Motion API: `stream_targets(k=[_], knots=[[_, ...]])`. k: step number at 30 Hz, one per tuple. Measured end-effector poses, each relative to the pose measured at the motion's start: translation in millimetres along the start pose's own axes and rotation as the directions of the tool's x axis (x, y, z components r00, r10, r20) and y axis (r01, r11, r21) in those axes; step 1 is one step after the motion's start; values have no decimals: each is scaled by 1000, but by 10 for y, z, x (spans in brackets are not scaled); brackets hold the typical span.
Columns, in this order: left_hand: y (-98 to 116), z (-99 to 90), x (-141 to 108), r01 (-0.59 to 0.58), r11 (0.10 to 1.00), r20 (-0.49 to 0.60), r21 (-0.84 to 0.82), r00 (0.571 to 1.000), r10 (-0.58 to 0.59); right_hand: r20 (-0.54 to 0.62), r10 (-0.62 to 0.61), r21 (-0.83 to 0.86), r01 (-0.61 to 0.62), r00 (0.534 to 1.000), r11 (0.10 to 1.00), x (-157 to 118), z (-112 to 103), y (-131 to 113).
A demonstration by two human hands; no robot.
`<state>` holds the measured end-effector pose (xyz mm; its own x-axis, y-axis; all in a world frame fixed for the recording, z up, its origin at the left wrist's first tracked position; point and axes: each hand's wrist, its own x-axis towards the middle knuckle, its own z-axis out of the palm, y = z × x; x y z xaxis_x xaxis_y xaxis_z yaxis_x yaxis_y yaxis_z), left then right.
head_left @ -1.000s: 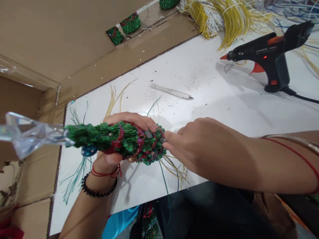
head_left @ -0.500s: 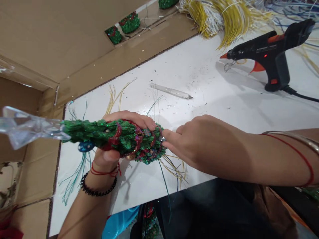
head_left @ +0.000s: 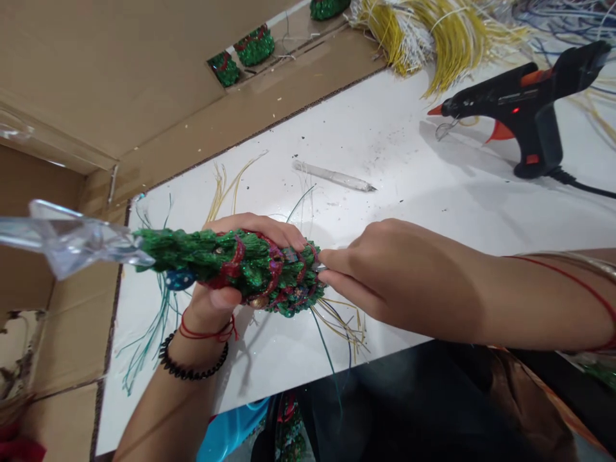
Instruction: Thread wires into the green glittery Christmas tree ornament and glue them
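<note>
A small green glittery Christmas tree [head_left: 255, 269] lies on its side above the white board, with red garlands, baubles and a clear star [head_left: 77, 240] pointing left. My left hand [head_left: 240, 234] is wrapped round its middle, thumb below and fingers above. At the wide right end, my right hand [head_left: 385, 269] has its thumb and index finger pinched on something small and shiny at the tree, too small to make out. A blue bauble [head_left: 179, 280] hangs near the star end. Thin yellow and green wires [head_left: 344, 327] lie below the tree's right end.
A white pen-like tool [head_left: 334, 176] lies on the white board [head_left: 269, 366]. The black and orange glue gun [head_left: 524, 106] stands at the upper right, its light red. Bundles of yellow wires [head_left: 455, 42] lie behind. Cardboard walls [head_left: 120, 64] rise at the left and back.
The tree has shifted slightly right in view and its star end has turned a little. Both hands keep their hold. The whole scene has moved slightly right.
</note>
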<state>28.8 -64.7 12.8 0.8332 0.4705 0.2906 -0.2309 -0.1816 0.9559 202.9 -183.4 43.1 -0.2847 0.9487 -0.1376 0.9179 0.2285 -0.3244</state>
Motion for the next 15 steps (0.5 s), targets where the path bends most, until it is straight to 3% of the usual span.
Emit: stream_targets(k=[15], knots=[[-23, -9, 31, -19, 1000, 31, 4, 999, 19, 32, -31, -61, 33, 999, 998, -20, 52, -37]])
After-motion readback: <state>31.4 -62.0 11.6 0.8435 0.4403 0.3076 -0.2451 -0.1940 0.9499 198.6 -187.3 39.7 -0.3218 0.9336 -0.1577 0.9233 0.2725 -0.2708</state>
